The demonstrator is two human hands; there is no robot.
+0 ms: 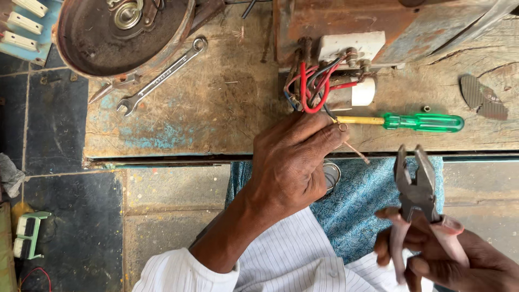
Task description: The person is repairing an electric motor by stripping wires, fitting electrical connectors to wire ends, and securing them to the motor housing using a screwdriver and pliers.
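Observation:
My left hand [294, 162] reaches up to the workbench edge and pinches a thin wire end with a small ring terminal [343, 127], which runs from a bundle of red, blue and black wires [313, 86] on a rusty metal device. My right hand [454, 259] is lower right, over my lap, and holds a pair of pliers [415, 186] by their pink handles, jaws open and pointing up. A screwdriver [411, 121] with a green handle and yellow shaft lies on the bench just right of my left fingers.
A combination wrench [162, 75] lies on the worn wooden bench [216, 113] beside a round rusty metal housing [124, 32]. A white plastic block [351, 46] sits above the wires. Two grey oval pieces [483, 97] lie far right. A small green-white part [27, 235] rests on the floor at left.

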